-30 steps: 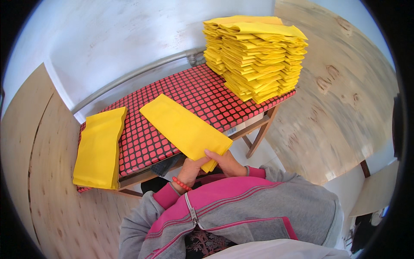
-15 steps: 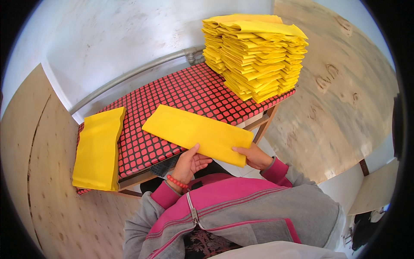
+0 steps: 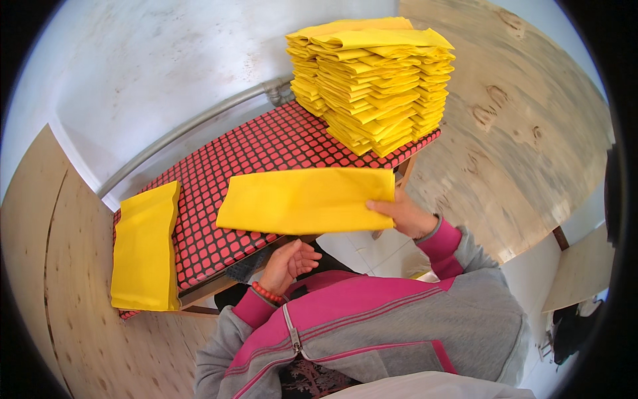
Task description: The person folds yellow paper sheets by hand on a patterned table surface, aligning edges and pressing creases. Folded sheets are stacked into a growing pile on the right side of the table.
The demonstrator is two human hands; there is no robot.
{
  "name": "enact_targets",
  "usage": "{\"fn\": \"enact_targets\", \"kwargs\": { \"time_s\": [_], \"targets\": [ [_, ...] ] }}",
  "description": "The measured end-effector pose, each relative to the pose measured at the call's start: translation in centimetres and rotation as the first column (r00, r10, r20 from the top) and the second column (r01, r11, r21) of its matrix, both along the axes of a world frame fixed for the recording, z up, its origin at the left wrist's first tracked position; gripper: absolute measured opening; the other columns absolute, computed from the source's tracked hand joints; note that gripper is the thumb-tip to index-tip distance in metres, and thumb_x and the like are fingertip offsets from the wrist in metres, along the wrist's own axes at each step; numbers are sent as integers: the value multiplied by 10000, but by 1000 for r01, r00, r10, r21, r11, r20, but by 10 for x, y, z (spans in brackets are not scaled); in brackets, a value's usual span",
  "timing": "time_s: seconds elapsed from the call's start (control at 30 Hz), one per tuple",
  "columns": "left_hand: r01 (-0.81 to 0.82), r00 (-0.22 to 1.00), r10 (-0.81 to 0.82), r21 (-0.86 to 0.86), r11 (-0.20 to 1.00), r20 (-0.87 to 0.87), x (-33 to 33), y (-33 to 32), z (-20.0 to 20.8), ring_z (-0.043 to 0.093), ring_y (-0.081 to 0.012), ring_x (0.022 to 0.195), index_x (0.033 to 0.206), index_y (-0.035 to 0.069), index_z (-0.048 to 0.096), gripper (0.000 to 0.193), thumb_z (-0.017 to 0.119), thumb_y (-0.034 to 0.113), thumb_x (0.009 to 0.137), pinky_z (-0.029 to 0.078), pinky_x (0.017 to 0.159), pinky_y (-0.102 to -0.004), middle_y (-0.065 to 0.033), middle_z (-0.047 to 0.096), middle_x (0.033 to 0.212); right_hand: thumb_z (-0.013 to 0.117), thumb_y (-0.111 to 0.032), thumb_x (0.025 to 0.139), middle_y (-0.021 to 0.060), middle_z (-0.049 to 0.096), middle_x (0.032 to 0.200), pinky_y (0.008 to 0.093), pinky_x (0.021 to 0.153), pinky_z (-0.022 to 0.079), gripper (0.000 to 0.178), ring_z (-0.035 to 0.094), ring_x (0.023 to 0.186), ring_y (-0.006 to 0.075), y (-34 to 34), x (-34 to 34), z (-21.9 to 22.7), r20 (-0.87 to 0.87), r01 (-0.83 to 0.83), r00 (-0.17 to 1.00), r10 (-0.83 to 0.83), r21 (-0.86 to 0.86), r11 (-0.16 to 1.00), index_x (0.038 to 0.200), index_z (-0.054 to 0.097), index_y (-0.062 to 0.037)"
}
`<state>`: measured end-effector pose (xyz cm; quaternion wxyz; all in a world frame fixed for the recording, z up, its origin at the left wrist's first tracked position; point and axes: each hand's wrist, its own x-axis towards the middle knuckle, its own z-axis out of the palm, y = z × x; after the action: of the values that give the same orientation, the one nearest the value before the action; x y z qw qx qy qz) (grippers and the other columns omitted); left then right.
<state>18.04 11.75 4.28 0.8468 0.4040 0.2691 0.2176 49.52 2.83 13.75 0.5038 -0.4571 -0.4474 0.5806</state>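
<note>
My right hand (image 3: 409, 214) pinches the right end of a folded yellow fabric piece (image 3: 302, 199), thumb on top and fingers beneath. The piece stretches leftward, roughly level, over the front edge of the table. Just below its lower edge is my left hand (image 3: 287, 265), apart from the fabric, palm turned up with the fingers loosely bent and nothing in them. Another folded yellow fabric piece (image 3: 145, 249) lies on the left end of the table. At the far right end stands a tall stack of folded yellow fabric pieces (image 3: 372, 86).
The table has a red-and-black patterned cover (image 3: 246, 146). Along the white wall behind it runs a grey pipe (image 3: 186, 130). A wooden board (image 3: 53, 266) stands at the left, and a large wooden panel (image 3: 505, 139) is at the right.
My left hand has let go of the fabric piece and dropped slightly below it. My right hand has swung its end up and to the right, levelling it.
</note>
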Motion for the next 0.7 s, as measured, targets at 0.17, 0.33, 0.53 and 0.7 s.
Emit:
{"fn": "enact_targets", "kwargs": {
  "time_s": [0.17,0.33,0.53,0.7],
  "targets": [
    [63,998,-65,-91,994,-17,-14,-6,-21,724,-195,940,1147,24,640,403,462,384,1100,578,843,-305,-186,730,1155,660,-162,1003,56,705,1110,269,677,574,405,694,863,132,14,-4,60,-124,81,990,-65,135,988,1365,541,-23],
    [84,992,-91,-80,993,-84,-27,-5,-35,691,-219,1069,1192,46,643,455,466,453,1089,554,947,-341,-176,693,1251,617,-121,1025,102,711,1057,186,603,552,257,697,735,133,18,43,127,-216,83,976,-25,265,961,1263,610,-24],
    [36,998,-43,-140,990,-49,-41,-5,-48,711,-211,1033,1154,38,652,392,487,388,1092,561,908,-318,-177,715,1215,446,-146,1106,248,588,1372,247,811,645,418,708,967,174,53,156,228,-275,86,960,61,492,867,1475,418,47],
    [-8,999,2,-173,985,-39,-47,-1,-64,714,-224,1044,1154,33,653,406,504,404,1085,569,905,-323,-187,715,1211,390,-143,1122,290,506,1467,249,845,647,412,720,1038,194,105,224,259,-287,301,939,-192,411,861,1487,388,50]
  ]
}}
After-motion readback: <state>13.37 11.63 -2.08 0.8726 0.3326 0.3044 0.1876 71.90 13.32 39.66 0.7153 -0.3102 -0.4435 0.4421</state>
